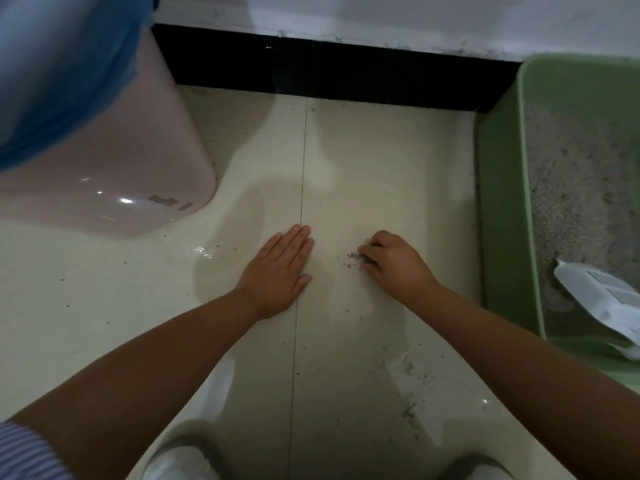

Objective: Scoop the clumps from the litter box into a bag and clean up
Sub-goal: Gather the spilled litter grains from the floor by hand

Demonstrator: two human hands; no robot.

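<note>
Left hand [277, 271] is laid flat, fingers straight, on the floor [363, 168] at centre frame; right hand [394, 261] is curled, pinching spilled litter grains [352, 255]. Litter box [502, 202] sits at right edge. Grains are best swept against the flat palm, then lifted together.

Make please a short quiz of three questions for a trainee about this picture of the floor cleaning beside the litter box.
1. True or false: the left hand lies flat on the floor tiles with straight fingers.
2. What does the right hand work at?
A. the white scoop in the box
B. a small pile of spilled litter grains on the floor
C. the blue bag
3. Fill in: the green litter box stands on the person's ____ side.

Key:
1. True.
2. B; its curled fingers gather the grains.
3. Right; the pink bin with the blue bag stands to the left.
</note>
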